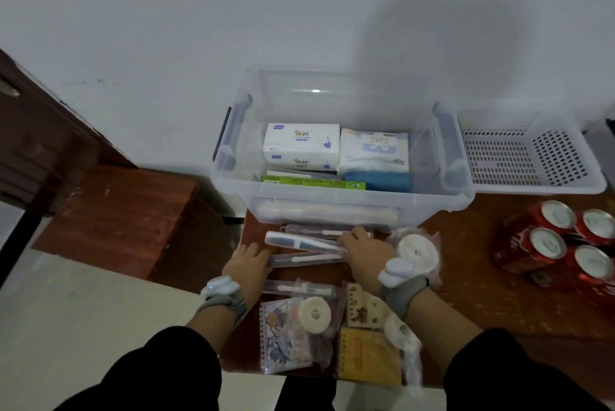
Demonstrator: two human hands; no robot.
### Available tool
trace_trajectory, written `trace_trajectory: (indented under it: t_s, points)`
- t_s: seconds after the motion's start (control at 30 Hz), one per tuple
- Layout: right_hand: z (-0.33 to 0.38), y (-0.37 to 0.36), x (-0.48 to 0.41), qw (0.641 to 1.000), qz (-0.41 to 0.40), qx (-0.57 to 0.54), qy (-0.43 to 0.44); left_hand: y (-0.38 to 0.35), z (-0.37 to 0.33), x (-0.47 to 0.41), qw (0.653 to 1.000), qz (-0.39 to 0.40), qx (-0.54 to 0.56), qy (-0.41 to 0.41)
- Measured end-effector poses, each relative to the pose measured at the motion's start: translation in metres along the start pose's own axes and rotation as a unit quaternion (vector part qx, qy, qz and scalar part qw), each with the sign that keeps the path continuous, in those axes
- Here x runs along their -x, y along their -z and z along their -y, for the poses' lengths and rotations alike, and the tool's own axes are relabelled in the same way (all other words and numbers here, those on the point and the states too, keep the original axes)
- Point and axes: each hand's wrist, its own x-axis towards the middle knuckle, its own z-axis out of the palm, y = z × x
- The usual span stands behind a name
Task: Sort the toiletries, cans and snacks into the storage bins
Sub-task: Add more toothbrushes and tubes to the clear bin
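Wooden tabletop [466,277]: toiletries step; our left hand [248,264] and right hand [364,252] pinch toothbrush cases [306,249] before clear bin [332,192]; lift in next.

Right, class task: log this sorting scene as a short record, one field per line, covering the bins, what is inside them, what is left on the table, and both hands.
clear bin: holds tissue packs, green box
white basket: nothing visible inside
on table: red cans, toothbrush cases, notebooks
left hand: at end of a clear case
right hand: resting on the cases
grip: cannot tell
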Motion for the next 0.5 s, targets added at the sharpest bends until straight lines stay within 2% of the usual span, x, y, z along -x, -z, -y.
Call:
trace_trajectory:
  t_s: [0.13, 0.27, 0.33, 0.5]
  points:
    - [-0.017, 0.009, 0.019, 0.996, -0.063, -0.046, 0.044, 0.01, -0.004, 0.001, 0.993, -0.108, 0.01, -0.048]
    - [-0.026, 0.031, 0.045, 0.979, -0.142, -0.1, 0.103, 0.03, -0.005, 0.007, 0.988, -0.136, -0.018, -0.075]
    - [-0.026, 0.049, 0.056, 0.968, -0.182, -0.147, 0.095, 0.043, -0.006, 0.008, 0.981, -0.178, -0.003, -0.074]
    - [-0.03, 0.097, 0.081, 0.915, -0.305, -0.243, 0.104, 0.1, -0.024, 0.008, 0.933, -0.348, 0.009, -0.09]
